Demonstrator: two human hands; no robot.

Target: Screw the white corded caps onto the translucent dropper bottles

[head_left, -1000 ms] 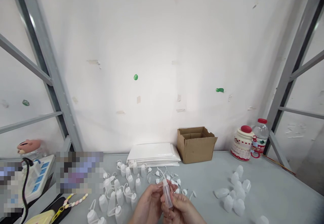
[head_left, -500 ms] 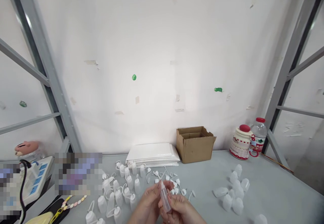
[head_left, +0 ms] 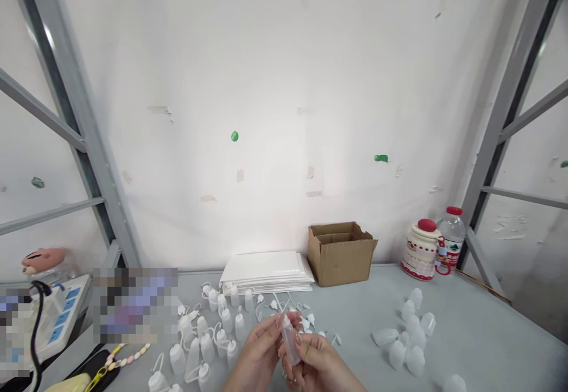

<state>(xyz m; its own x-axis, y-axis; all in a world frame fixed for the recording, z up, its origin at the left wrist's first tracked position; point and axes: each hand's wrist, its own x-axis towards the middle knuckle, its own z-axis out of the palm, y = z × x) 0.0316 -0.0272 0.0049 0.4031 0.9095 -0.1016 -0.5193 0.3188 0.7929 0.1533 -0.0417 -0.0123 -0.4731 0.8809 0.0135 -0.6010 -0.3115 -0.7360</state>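
At the bottom centre both my hands hold one small translucent plastic dropper bottle [head_left: 290, 340]. My right hand [head_left: 317, 363] wraps its fingers round the bottle's body. My left hand [head_left: 260, 353] pinches at the bottle's top with its fingertips. Just behind and left of the hands stand several capped white dropper bottles [head_left: 208, 339] on the grey table [head_left: 355, 315]. Loose white caps [head_left: 284, 304] lie scattered behind the hands.
Several uncapped translucent bottles [head_left: 410, 336] lie to the right. A stack of white sheets [head_left: 268, 271] and an open cardboard box [head_left: 341, 252] stand at the wall. A red-lidded mug [head_left: 420, 249] and a water bottle [head_left: 450, 235] are far right. A power strip [head_left: 57, 321] sits left.
The bottle and both hands have sunk slightly lower in view and the bottle has tilted a little. The view has shifted slightly.
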